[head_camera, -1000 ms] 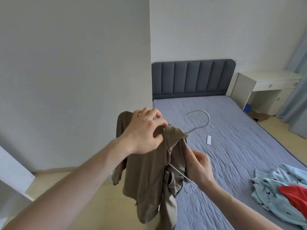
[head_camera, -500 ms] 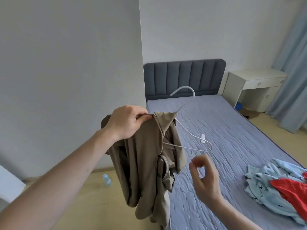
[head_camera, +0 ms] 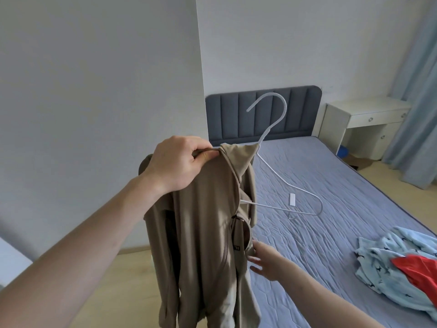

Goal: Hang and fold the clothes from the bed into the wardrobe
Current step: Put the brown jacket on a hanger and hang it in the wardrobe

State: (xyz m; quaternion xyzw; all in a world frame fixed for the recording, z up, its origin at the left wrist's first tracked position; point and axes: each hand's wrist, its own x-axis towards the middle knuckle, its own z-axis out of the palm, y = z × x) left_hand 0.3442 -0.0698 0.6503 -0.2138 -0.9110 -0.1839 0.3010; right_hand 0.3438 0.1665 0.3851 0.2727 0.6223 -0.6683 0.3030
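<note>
Garment: a tan top [head_camera: 205,221], held up in the air at the bed's near edge, only half on the hanger [head_camera: 279,162]; one shoulder is draped over the left end, the right end sticks out bare.
Hanger: white wire, hook up, tilted away over the bed [head_camera: 331,185].
Left hand: the left hand [head_camera: 178,162] is raised at chest height, arm stretched forward, fingers pinched tight on the collar and, it seems, the hanger end beneath.
Right hand: the right hand [head_camera: 264,259] is low, fingers loosely spread and holding nothing, tips just touching the hanging cloth.
Doing it well: I'd say catch the loose shoulder, lift it over the bare wire end, keep the collar grip firm so the draped side doesn't slide off.
Further out: blue and red clothes [head_camera: 397,261] wait on the bed; a white table [head_camera: 369,110] stands by the headboard.
</note>
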